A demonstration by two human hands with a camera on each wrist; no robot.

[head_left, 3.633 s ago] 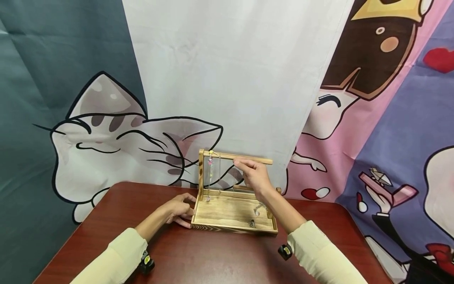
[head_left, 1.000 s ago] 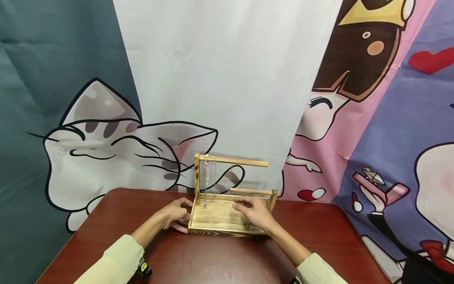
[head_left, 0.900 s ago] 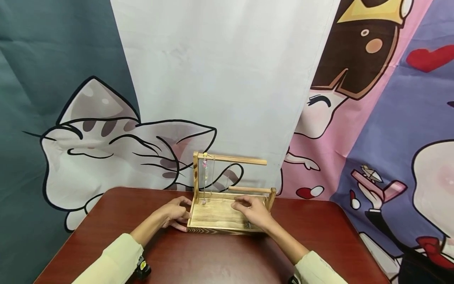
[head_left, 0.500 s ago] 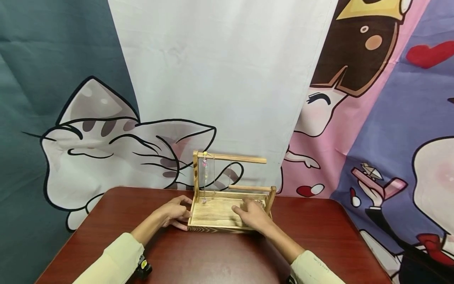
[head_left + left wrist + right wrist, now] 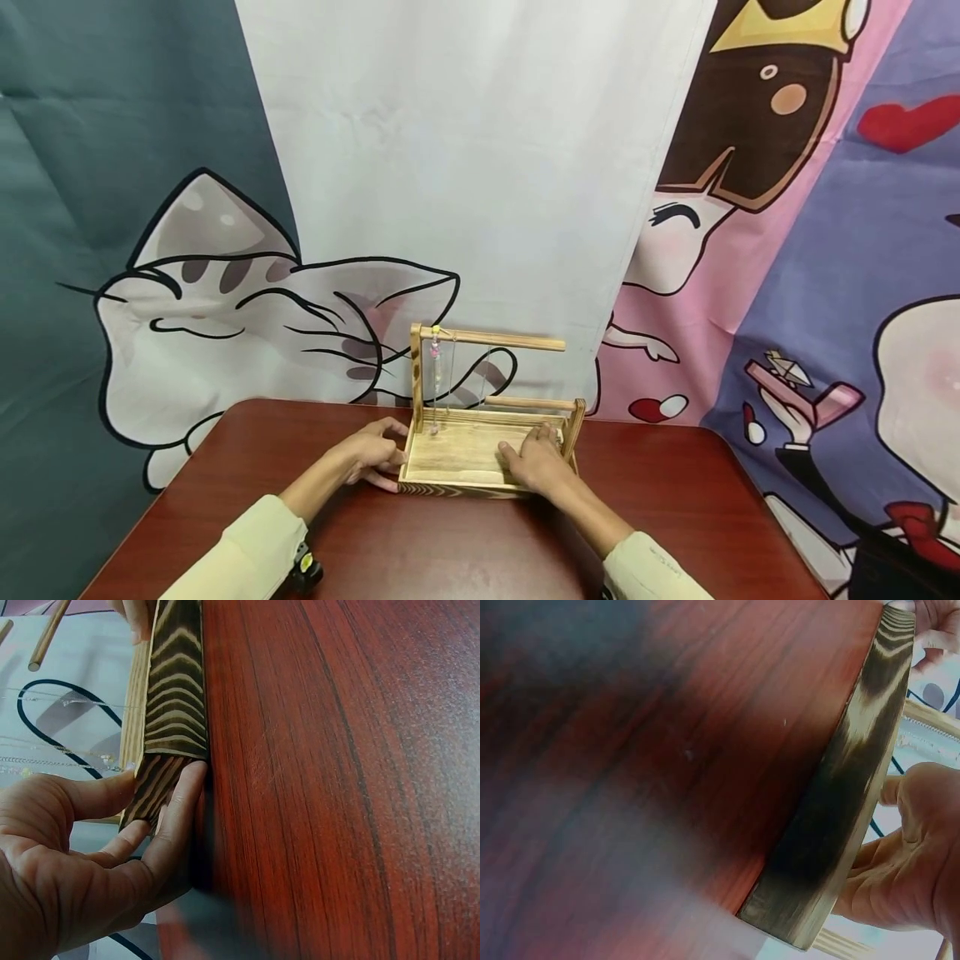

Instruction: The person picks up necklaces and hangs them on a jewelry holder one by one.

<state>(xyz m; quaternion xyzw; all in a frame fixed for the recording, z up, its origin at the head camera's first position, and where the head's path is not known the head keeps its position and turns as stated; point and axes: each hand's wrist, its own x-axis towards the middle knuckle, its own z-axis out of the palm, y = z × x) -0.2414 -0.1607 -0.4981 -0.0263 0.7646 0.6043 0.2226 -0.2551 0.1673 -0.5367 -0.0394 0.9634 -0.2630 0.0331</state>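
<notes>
A wooden jewellery stand (image 5: 450, 454) with a shallow tray base stands on the table. My left hand (image 5: 367, 454) grips its left end; in the left wrist view the thumb (image 5: 105, 796) lies at the upper edge and fingers (image 5: 176, 817) lie against the outer side. My right hand (image 5: 542, 467) reaches into the tray's right part, thumb spread away from the other fingers. In the right wrist view its fingertips are hidden behind the front wall (image 5: 840, 795). A beaded necklace (image 5: 436, 367) and fine chains (image 5: 452, 375) hang from the upper bar (image 5: 510, 339).
A shorter, lower bar (image 5: 528, 403) runs from the right post (image 5: 573, 429) over the tray's back. Behind the reddish-brown table (image 5: 450, 542) hangs a cloth backdrop (image 5: 487, 167) printed with cartoon figures.
My right hand has come down from the upper bar into the tray, then shifted right with its thumb spreading from the fingers, covering the small jewellery there. My left hand keeps its grip.
</notes>
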